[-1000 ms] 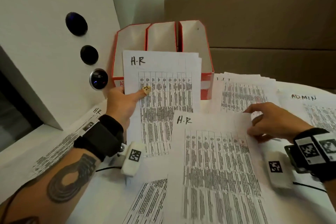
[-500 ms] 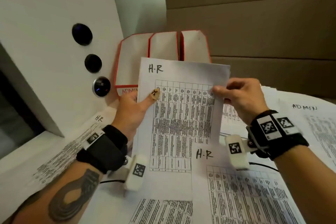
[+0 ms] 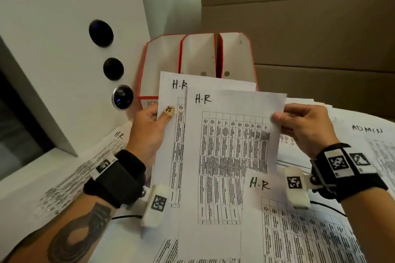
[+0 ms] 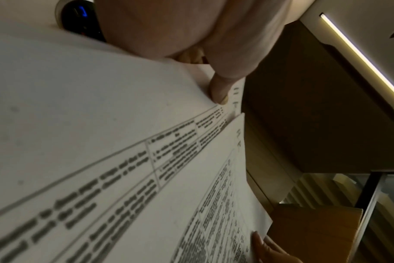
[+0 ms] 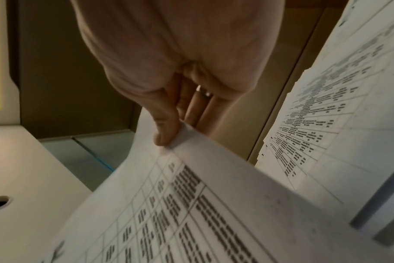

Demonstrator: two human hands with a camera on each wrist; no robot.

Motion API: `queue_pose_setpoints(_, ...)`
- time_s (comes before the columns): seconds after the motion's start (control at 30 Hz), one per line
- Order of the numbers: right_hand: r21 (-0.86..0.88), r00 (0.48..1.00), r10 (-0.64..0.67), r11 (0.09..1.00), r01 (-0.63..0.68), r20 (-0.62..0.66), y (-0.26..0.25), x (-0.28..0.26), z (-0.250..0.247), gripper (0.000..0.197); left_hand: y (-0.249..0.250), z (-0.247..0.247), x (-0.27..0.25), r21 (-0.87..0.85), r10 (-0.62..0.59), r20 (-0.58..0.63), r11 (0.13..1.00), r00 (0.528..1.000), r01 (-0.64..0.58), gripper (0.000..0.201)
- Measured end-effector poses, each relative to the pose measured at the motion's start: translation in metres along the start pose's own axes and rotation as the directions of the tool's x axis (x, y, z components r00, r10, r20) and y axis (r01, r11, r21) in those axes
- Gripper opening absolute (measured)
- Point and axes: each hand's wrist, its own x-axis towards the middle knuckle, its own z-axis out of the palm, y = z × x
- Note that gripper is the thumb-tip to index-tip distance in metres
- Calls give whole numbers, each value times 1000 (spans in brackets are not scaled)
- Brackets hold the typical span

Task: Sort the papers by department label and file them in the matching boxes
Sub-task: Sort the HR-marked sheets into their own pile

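My left hand (image 3: 162, 114) holds a stack of H.R papers (image 3: 171, 92) upright by its left edge, with the thumb (image 4: 218, 92) pressed on the front. In front of it is a single H.R sheet (image 3: 230, 156), set off to the right and lower. My right hand (image 3: 280, 117) pinches that sheet's right edge, thumb (image 5: 167, 131) on top. Three white, red-edged file boxes (image 3: 198, 55) stand behind the papers. The left box (image 3: 162, 64) shows part of an ADMIN label. The other two labels are hidden.
More sheets cover the table: an H.R sheet (image 3: 259, 186) near me, another H.R sheet (image 3: 118, 135) at left, an ADMIN sheet (image 3: 366, 129) and a pile (image 5: 326, 106) at right. A white panel (image 3: 64, 49) with round dark buttons rises on the left.
My right hand rose from the papers on the table and took the held papers' right edge. The front H.R sheet now sits offset right and lower than the stack.
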Motion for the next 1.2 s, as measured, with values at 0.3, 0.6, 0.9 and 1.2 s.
queue_pose_setpoints(0.3,189,993,77,978,-92,85,2,-6,13,15,6,5,-12,106,164,-1,981,986,-163,27)
queue_pose_setpoints(0.6,60,1000,14,998,-14,4,2,-3,16,41,-6,-1,-9,189,93,27,977,995,-96,5)
queue_pose_setpoints(0.9,53,999,-27,998,28,-23,10,3,5,14,-16,-7,-7,39,-27,3,999,1000,27,7)
queue_pose_setpoints(1.2,295,977,56,948,-117,207,8,1,3,24,-25,-17,-3,-72,-65,-120,996,991,57,33)
